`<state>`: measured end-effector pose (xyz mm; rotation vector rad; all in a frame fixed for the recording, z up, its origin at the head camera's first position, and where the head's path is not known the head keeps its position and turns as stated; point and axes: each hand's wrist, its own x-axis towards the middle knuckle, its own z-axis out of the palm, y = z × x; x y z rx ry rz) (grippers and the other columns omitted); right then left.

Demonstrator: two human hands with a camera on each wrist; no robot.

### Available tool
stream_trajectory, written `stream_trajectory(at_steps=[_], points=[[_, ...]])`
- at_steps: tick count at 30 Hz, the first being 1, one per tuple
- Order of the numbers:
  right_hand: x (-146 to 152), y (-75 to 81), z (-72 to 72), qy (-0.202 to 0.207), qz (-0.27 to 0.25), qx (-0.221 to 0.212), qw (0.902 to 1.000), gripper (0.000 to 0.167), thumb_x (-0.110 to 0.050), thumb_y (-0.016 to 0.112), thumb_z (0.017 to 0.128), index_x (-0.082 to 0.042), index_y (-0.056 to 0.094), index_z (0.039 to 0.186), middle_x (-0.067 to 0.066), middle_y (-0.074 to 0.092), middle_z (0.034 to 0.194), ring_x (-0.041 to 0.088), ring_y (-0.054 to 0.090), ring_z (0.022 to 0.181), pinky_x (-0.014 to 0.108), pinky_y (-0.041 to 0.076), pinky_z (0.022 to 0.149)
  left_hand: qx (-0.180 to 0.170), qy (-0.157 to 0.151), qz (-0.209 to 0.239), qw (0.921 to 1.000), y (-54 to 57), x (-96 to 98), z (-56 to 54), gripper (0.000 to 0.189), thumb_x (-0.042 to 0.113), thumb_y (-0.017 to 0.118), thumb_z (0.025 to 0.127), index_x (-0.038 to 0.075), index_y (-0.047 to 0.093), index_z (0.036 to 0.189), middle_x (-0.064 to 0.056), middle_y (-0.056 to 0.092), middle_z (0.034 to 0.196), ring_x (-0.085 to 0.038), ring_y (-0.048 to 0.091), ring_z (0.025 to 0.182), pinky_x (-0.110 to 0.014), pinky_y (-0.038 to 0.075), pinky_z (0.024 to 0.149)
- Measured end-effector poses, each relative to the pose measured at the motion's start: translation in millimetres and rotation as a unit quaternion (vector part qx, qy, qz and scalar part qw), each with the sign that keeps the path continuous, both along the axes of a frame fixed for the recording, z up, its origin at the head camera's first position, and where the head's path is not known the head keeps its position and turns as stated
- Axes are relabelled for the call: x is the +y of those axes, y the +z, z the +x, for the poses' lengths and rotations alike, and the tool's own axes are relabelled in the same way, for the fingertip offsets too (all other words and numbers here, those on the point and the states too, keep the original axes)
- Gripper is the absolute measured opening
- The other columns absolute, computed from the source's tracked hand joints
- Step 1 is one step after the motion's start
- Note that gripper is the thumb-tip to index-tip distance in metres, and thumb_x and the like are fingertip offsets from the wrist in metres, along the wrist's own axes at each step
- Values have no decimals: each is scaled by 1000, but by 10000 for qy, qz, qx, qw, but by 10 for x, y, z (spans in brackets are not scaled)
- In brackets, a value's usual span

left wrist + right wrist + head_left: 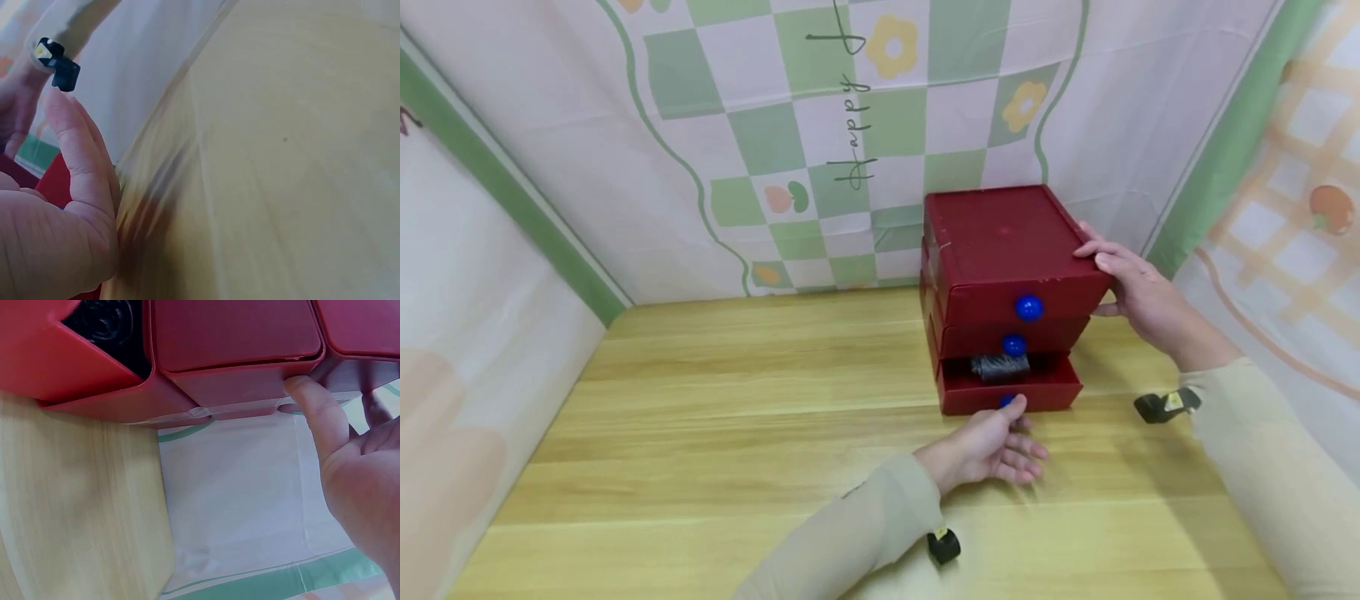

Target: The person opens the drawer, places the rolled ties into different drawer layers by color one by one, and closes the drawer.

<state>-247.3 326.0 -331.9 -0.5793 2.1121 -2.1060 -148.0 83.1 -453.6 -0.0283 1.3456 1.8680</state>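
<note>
In the head view, a dark red drawer unit (1000,233) stands on the table, its bottom drawer (1052,398) pulled out. A dark, crinkled roll (1000,367), looking like rolled black plastic bags, lies in that drawer; its coiled end shows in the right wrist view. At the bottom drawer's blue knob (1006,402), my left hand (988,446) pinches with the thumb and index finger, the other fingers spread loosely. My right hand (1138,292) rests against the unit's right side, with fingertips on the top edge and the thumb (319,415) touching the side wall.
The upper drawer (977,307) and middle drawer (970,340) are closed, each with a blue knob. A patterned curtain (820,125) hangs behind the wooden table (722,417). Black wrist cameras (943,546) are worn on both sleeves.
</note>
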Motion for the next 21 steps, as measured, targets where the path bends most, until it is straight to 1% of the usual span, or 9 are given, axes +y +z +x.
stream_trajectory(at_steps=[3,6,10,13,16,21], points=[[-5,0,-2,39,-48,-3,10000,31,-22,40,112,-15,60,133,-10,5,170,25,12,153,33,60,75,105,91,-103,9999,-4,14,-50,48,53,44,106,7,57,114,-13,72,84,-20,66,57,-28,56,50],[-5,1,-1,66,-110,8,9999,31,-22,40,112,-14,60,133,-10,5,170,24,12,154,33,60,74,363,225,-349,9985,-11,37,-103,48,51,44,107,5,56,115,-15,73,84,-21,67,57,-30,57,49],[3,-1,5,40,-74,6,10000,31,-22,40,111,-14,60,134,-10,6,170,24,13,153,33,60,74,589,566,-655,9945,-15,92,-165,48,49,47,106,4,56,121,-17,71,79,-22,66,52,-32,57,48],[9,-5,7,33,-48,-11,10000,31,-22,40,112,-14,60,134,-10,6,170,25,12,153,34,60,74,718,781,-815,9910,-9,132,-191,48,49,49,106,5,55,124,-18,71,76,-24,65,50,-32,57,46],[8,-8,7,45,-57,-7,10000,31,-22,40,112,-15,60,133,-11,5,170,24,12,154,34,60,74,854,890,-942,9879,1,148,-204,48,49,49,106,5,54,123,-19,70,76,-28,67,52,-32,56,44],[-5,-6,0,75,-120,15,9999,31,-21,40,112,-14,60,134,-10,5,170,24,13,153,34,60,74,918,949,-990,9863,15,137,-244,47,47,48,106,4,52,126,-20,70,77,-40,71,63,-33,56,45]])
